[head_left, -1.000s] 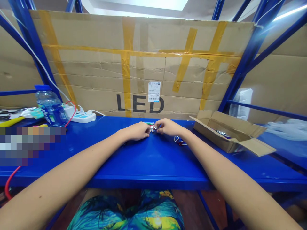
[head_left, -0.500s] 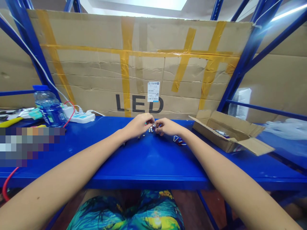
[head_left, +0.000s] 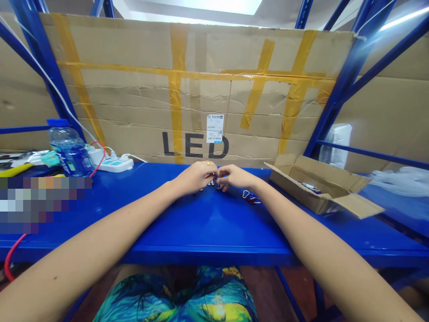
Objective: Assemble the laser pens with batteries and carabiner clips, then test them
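Observation:
My left hand (head_left: 195, 175) and my right hand (head_left: 236, 176) meet over the far middle of the blue table (head_left: 201, 223). Both have fingers curled in a pinch around small metal and coloured parts (head_left: 212, 181) held between them, too small to name. A few tiny loose pieces (head_left: 197, 191) lie on the table just under my left hand. A small carabiner clip (head_left: 250, 196) with red parts lies beside my right wrist.
An open cardboard box (head_left: 321, 185) holding more small items stands at the right. A water bottle (head_left: 71, 152), a power strip (head_left: 112, 164) and a red cable (head_left: 10, 257) sit at the left. A taped cardboard sheet (head_left: 201, 89) marked LED closes the back.
My left hand lifted off the table and closed in toward my right hand; the two hands now pinch the small parts closer together.

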`<state>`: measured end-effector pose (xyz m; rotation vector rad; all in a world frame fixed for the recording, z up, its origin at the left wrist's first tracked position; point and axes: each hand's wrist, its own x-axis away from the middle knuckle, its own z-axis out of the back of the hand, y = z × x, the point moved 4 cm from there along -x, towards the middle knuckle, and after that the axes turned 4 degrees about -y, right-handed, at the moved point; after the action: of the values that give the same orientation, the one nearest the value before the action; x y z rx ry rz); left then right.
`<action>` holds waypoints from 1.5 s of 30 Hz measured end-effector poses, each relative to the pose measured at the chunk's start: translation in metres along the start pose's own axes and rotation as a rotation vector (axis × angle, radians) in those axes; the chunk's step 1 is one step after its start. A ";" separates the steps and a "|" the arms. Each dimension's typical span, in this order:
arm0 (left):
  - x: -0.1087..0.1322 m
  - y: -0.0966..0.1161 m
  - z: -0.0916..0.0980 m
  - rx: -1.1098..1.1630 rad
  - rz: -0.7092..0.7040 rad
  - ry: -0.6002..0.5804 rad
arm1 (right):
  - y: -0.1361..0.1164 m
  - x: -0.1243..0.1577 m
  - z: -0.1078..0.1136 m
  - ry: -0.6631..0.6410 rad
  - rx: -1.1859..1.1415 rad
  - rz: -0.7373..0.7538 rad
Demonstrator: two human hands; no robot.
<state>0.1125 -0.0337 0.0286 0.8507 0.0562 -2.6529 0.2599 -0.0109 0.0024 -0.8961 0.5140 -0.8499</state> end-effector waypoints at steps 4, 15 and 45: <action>0.001 -0.003 0.004 -0.077 0.072 -0.009 | 0.002 0.000 0.005 0.064 0.040 -0.025; 0.017 -0.012 -0.004 -0.178 0.462 -0.626 | -0.003 0.002 0.005 0.058 0.270 -0.001; 0.001 -0.009 0.005 -0.040 0.140 0.078 | -0.003 -0.001 -0.002 0.027 0.102 -0.008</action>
<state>0.1064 -0.0261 0.0315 0.9107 0.0659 -2.4802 0.2568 -0.0122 0.0036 -0.7948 0.4862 -0.8884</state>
